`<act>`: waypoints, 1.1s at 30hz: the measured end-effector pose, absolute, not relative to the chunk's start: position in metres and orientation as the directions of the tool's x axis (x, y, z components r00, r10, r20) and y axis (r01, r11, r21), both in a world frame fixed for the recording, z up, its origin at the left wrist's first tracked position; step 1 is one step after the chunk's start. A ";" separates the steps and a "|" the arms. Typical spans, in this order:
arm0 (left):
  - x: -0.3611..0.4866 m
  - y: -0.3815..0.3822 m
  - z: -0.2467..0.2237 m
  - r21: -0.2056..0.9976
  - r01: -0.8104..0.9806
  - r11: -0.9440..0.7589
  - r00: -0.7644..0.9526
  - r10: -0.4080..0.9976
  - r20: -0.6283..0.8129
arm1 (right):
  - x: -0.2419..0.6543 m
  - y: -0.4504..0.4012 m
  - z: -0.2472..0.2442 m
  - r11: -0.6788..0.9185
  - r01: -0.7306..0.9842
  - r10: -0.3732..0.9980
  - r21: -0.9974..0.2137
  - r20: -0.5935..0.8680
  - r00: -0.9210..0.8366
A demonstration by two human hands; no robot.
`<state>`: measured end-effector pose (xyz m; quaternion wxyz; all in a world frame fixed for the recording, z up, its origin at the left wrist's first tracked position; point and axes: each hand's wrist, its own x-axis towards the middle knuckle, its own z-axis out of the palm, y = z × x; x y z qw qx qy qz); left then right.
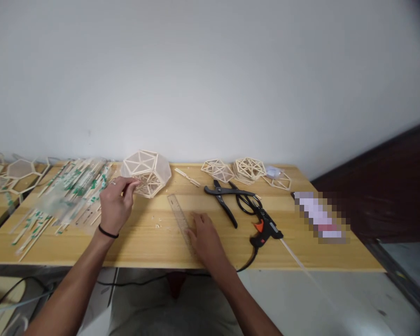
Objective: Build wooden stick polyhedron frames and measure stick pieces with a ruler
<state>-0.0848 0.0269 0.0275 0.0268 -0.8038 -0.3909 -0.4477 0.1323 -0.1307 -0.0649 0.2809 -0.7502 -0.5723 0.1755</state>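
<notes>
My left hand [116, 201] is raised in front of the wooden lattice ball [146, 170], thumb and fingertips pinched together; what they hold, if anything, is too small to tell. My right hand [205, 235] rests low on the table, its fingers at the right edge of a clear ruler [178, 213]. The fingers are partly curled, and whether they hold anything is hidden. Small wood bits [157, 226] lie left of the ruler. Short sticks [187, 177] lie behind it. Black pliers [221, 198] and scissors [245, 201] lie to the right.
A glue gun [262, 228] with an orange trigger lies right of my right hand, its cord off the front edge. Wrapped sticks [73, 191] cover the left. Stacked wooden lattices [248, 169] stand at the back right. A blurred-out object [317, 215] lies far right.
</notes>
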 end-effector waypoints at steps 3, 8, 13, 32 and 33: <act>-0.088 0.021 0.027 0.349 0.641 -0.684 0.283 0.633 0.721 | 0.131 -0.130 -0.065 -0.191 0.768 0.958 -0.611 0.056 0.283; -0.094 0.001 0.020 0.468 0.640 -0.609 0.296 0.758 0.581 | 0.127 -0.130 -0.067 -0.147 0.782 0.965 -0.606 0.084 0.247; -0.106 -0.023 -0.009 0.538 0.629 -0.561 0.335 0.820 0.464 | 0.123 -0.130 -0.067 -0.124 0.782 0.968 -0.610 0.099 0.230; -0.082 -0.088 -0.062 0.571 0.540 -0.618 0.595 0.761 0.260 | 0.151 -0.124 -0.071 -0.147 0.731 0.984 -0.666 -0.026 0.175; -0.080 -0.090 -0.060 0.589 0.514 -0.624 0.617 0.746 0.251 | 0.154 -0.123 -0.070 -0.139 0.728 0.987 -0.671 -0.033 0.158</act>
